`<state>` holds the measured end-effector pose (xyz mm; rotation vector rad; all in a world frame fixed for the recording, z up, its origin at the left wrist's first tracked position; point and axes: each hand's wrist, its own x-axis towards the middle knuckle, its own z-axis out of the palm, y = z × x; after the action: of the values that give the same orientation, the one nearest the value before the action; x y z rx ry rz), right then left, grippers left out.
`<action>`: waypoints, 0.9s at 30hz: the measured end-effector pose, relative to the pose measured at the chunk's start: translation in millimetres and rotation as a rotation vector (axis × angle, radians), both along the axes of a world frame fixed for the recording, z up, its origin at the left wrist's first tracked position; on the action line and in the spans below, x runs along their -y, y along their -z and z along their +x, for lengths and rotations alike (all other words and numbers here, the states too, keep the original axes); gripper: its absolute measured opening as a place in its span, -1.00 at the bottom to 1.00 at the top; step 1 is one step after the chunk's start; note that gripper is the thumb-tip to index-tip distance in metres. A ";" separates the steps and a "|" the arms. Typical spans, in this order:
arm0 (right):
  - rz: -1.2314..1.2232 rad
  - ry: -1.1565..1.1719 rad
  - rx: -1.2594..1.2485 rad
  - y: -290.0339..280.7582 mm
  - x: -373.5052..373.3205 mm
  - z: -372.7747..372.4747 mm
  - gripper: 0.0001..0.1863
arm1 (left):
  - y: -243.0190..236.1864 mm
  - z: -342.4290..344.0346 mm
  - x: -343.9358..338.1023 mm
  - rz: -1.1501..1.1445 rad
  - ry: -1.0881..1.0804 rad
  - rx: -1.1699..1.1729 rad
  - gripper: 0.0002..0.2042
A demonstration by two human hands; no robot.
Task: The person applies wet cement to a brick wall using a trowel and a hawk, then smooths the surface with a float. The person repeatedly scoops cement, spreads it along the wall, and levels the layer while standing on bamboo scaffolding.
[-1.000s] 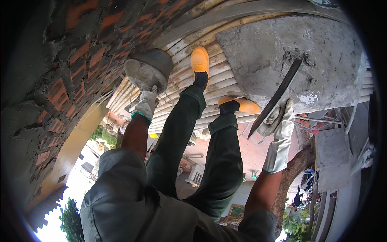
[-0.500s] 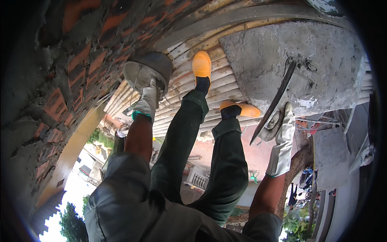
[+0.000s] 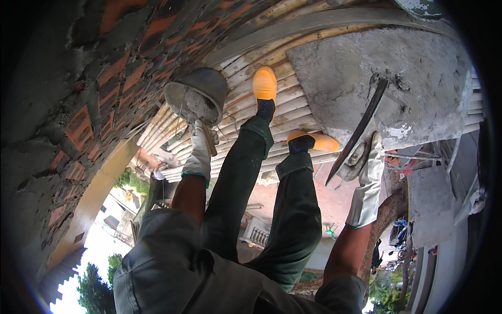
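My left hand (image 3: 197,152), in a pale glove with a green cuff, is closed at the mouth of a dark bucket (image 3: 218,86). A brown, wooden-looking handle (image 3: 212,142) shows beside its fingers; the rest of that tool cannot be made out. Grey wet mortar (image 3: 198,104) lies in the bucket, which tilts toward me. My right hand (image 3: 370,162), also gloved, grips a long plastering float (image 3: 361,131) from its handle side. The float is seen nearly edge-on, its dark edge slanting over a mortar-smeared board (image 3: 334,73). Its far end overlaps a mortar patch there.
A brick wall (image 3: 78,136) partly coated with mortar rises on the left. I stand in orange shoes (image 3: 264,83) on a platform of pale poles (image 3: 240,104), with ground visible far below past its edge. A curved grey rail (image 3: 314,20) runs along the far side.
My left hand has drawn back from inside the bucket toward me, and a brown handle now shows at it. The right hand and float have hardly moved.
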<state>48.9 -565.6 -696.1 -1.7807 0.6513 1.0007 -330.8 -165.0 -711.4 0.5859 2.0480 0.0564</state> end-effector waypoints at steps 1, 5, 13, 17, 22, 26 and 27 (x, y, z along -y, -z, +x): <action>0.008 0.031 -0.032 -5.1 -1.0 2.2 -0.47 | -3.4 -0.5 5.2 0.031 0.012 0.029 -0.43; 0.058 0.087 -0.053 -20.5 -2.9 10.5 -0.46 | -12.4 -9.5 18.1 0.029 0.004 0.050 -0.34; 0.244 0.294 0.003 -23.3 15.5 -13.9 -0.58 | -35.8 3.7 50.5 -0.033 0.046 -0.022 -0.33; 0.246 0.316 -0.011 -24.1 25.3 -17.0 -0.61 | -38.5 24.8 62.9 0.013 0.024 -0.015 -0.35; 0.351 0.319 -0.087 -37.6 43.9 -12.8 -0.65 | -33.3 36.4 74.3 0.049 0.072 0.064 -0.34; 0.334 0.406 -0.140 -42.8 65.9 -15.2 -0.68 | -27.6 58.3 78.8 0.030 0.252 0.121 -0.43; 0.313 0.446 -0.113 -42.0 70.6 -18.7 -0.68 | -27.4 69.0 78.1 0.026 0.293 0.025 -0.46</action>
<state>30.2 -636.1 -654.1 -1.2415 0.8651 0.8432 -261.8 -243.1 -684.1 0.8910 1.9200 -0.0825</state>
